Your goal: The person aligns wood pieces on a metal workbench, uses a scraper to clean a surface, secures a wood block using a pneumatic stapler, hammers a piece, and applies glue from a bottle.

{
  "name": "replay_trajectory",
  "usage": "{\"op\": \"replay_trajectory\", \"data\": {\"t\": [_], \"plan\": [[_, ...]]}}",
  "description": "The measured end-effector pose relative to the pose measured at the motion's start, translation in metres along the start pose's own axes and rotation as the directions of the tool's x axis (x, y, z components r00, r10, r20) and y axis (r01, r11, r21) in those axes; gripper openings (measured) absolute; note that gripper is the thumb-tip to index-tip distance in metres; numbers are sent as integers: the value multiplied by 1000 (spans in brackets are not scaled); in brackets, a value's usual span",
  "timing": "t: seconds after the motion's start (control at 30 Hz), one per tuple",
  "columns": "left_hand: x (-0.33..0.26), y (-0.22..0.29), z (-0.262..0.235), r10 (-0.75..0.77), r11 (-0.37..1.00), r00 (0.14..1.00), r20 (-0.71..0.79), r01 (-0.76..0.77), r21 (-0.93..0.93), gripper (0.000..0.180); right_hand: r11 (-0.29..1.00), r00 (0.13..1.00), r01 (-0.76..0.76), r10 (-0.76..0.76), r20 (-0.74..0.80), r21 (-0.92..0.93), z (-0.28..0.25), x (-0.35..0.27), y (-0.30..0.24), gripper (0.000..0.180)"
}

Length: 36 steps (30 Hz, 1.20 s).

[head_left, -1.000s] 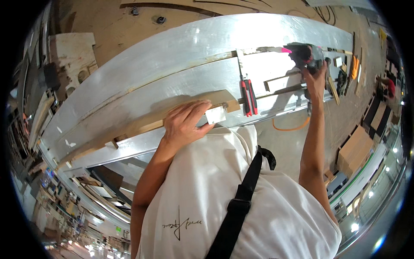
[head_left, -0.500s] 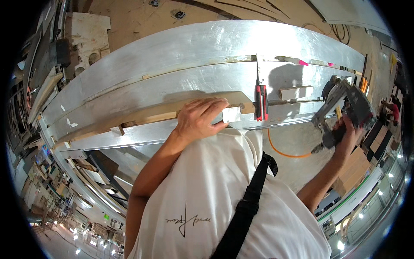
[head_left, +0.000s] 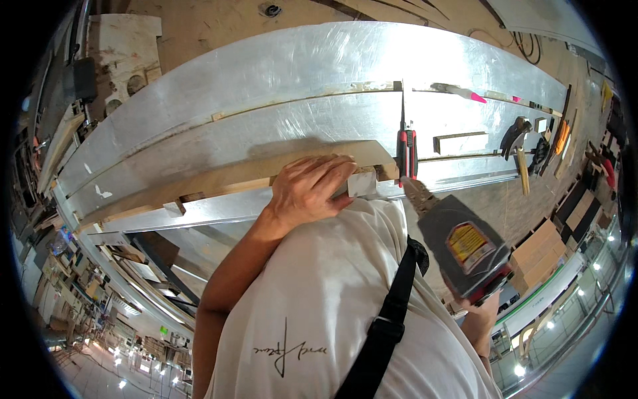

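My left hand (head_left: 309,186) is closed at the near edge of a long pale wooden piece (head_left: 232,174), fingers over its top and thumb low. Its fingertips press a small pale wood block (head_left: 363,183) against that edge, near the piece's right end. My right hand (head_left: 484,314) grips a dark grey nail gun (head_left: 462,239); the gun hides most of the fingers. The gun's nose points up and left, close to the right end of the wooden piece. Another small block (head_left: 175,207) sits along the same edge farther left.
The wood lies on a silvery metal bench (head_left: 299,63). A red-and-black handled tool (head_left: 407,153) with a long thin blade lies by its right end. Farther right are a loose wood strip (head_left: 460,142), a hammer (head_left: 515,136) and a pink-tipped tool (head_left: 458,92).
My right hand has swung the nail gun left and toward me from the right side, and its nose now nears the wood. My left hand stays almost where it was.
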<state>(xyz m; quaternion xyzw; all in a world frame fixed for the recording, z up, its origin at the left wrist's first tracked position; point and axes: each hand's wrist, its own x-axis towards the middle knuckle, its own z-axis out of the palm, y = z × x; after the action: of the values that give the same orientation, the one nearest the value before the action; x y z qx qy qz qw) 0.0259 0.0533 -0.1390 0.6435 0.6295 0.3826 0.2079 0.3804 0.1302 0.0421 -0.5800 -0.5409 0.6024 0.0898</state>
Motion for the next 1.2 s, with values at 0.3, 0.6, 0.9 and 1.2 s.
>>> {"op": "replay_trajectory", "data": {"t": [0.3, 0.6, 0.9, 1.2], "plan": [[4, -4, -1, 53, 998, 999, -9, -53, -23, 55, 879, 915, -211, 331, 229, -429, 51, 54, -84, 86], [3, -5, -2, 53, 998, 999, -12, -54, -39, 51, 809, 973, 110, 32, 229, -577, 62, 60, -84, 82], [-1, -7, 3, 68, 998, 997, -31, -68, -12, 53, 716, 946, 257, -47, 322, -649, 69, 65, -98, 79], [-6, -8, 1, 44, 997, 999, 20, -43, -58, 66, 698, 945, 241, -12, 326, -675, 76, 64, -108, 79]]}}
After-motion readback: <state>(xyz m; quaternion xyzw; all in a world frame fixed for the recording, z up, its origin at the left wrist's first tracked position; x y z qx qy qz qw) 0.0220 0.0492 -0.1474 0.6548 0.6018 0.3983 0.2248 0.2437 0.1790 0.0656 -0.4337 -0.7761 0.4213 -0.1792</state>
